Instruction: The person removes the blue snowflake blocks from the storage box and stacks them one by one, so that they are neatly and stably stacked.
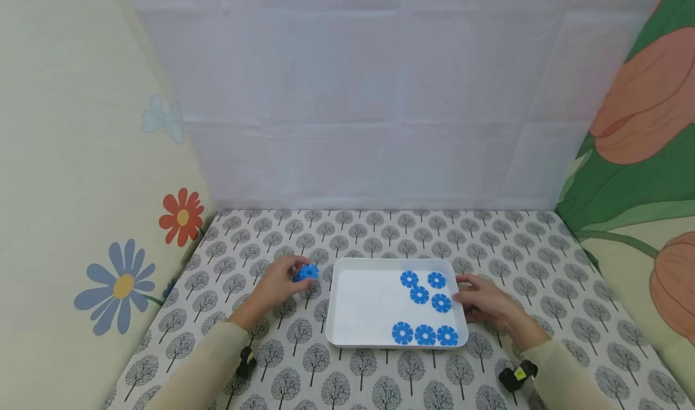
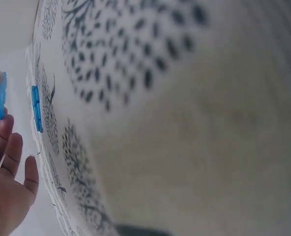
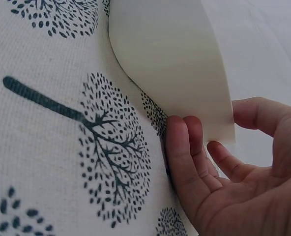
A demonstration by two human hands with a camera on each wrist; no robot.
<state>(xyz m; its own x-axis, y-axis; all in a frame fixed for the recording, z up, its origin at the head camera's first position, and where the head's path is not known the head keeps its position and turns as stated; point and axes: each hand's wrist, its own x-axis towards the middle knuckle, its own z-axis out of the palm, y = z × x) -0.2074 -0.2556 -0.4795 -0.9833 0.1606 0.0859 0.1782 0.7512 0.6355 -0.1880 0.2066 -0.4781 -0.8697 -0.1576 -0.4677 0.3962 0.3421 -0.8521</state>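
Thumb and a fingertip of my left hand (image 1: pixel 279 282) pinch a blue notched plastic disc (image 2: pixel 1 96), held on edge left of the white tray (image 1: pixel 358 307). In the left wrist view another blue piece (image 2: pixel 37 109) lies flat on the cloth just past that hand. My right hand (image 1: pixel 485 301) grips the tray's right side. Its thumb (image 3: pixel 256 115) is at the rim, and other fingers (image 3: pixel 182 152) bear on the outer wall from below. Inside the tray, several blue discs (image 1: pixel 425 335) lie flat toward the right, some lined up along the near wall.
A cloth printed with grey trees (image 1: pixel 317 359) covers the table. White fabric (image 1: pixel 380 96) hangs behind it. Flower-patterned panels stand at the left (image 1: pixel 65 175) and right (image 1: pixel 635 217). A black band (image 1: pixel 518 375) sits on the right wrist.
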